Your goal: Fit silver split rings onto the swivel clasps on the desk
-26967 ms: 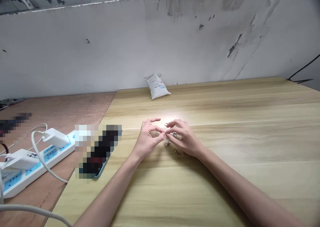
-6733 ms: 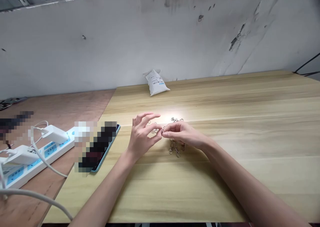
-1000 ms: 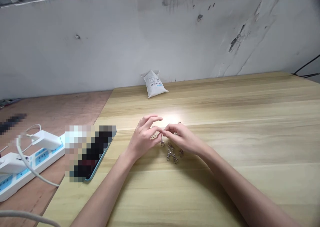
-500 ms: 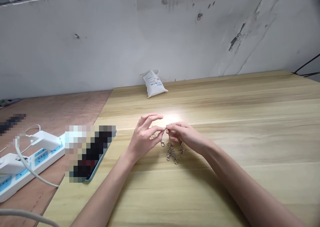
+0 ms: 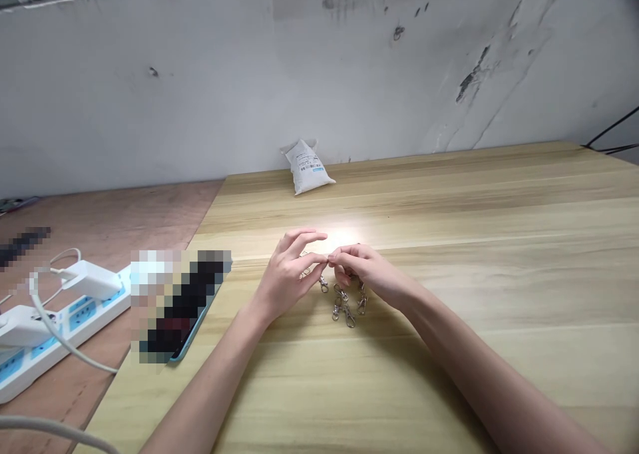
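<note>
Metal, head view: a small metal piece is apparently being pinched where the hands meet, its form being mostly covered.

Left hand: thumb and forefinger are being pressed together at the tips, other fingers being held spread.
Right hand: thumb and forefinger are being pinched likewise, touching the left's tips.

Loose clasp: being shown just below the left fingertips; whether it is being suspended or supported cannot be told.
Clasp cluster: being borne by the wooden table, nearer the wearer than the fingertips.
Another clasp: being partly overhung by the right hand.
Rings: being partly hidden behind the left fingers.

Risks, as judged: with so slight an edge being gripped, the piece could be sprung loose and lost among the clasps; by a lowered right palm, its neighbouring clasp could be snagged or scattered.
</note>
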Motion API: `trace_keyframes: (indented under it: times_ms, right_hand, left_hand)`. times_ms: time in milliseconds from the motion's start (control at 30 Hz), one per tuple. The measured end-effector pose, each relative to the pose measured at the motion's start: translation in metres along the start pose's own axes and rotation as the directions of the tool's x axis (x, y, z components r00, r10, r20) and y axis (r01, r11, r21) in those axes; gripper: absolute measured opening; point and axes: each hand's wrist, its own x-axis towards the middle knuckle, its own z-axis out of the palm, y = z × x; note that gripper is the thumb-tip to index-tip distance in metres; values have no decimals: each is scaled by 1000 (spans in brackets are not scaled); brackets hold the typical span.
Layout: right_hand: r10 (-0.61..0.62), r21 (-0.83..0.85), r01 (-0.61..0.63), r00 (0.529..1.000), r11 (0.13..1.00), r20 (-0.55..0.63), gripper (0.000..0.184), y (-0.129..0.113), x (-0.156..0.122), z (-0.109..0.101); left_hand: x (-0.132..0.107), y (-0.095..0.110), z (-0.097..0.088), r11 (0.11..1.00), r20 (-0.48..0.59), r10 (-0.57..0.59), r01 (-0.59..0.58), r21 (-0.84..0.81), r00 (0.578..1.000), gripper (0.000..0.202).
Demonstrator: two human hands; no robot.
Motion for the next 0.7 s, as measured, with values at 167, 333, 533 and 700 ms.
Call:
trace_keyframes:
  times_ms: [167,333,533,700]
  right_hand:
    - [25,-31,-24,1000,999,11,32,-4,-2,1]
    - [-143,-251,146,989,957,31,28,-3,-1,1]
    - [-520,-731,346,854,588,-13,21,7,5,-7]
    - [-668,-841,375,744,390,22,27,10,6,-4]
  left_hand:
    - [0,2,-1,999,-29,-42,43,30,999,13]
    - [0,5,-3,994,-88,-94,98,44,992,8]
    - [1,4,-7,976,-97,-219,219,-18,971,8]
    - [0,1,-4,956,-14,-287,285,-63,958,9]
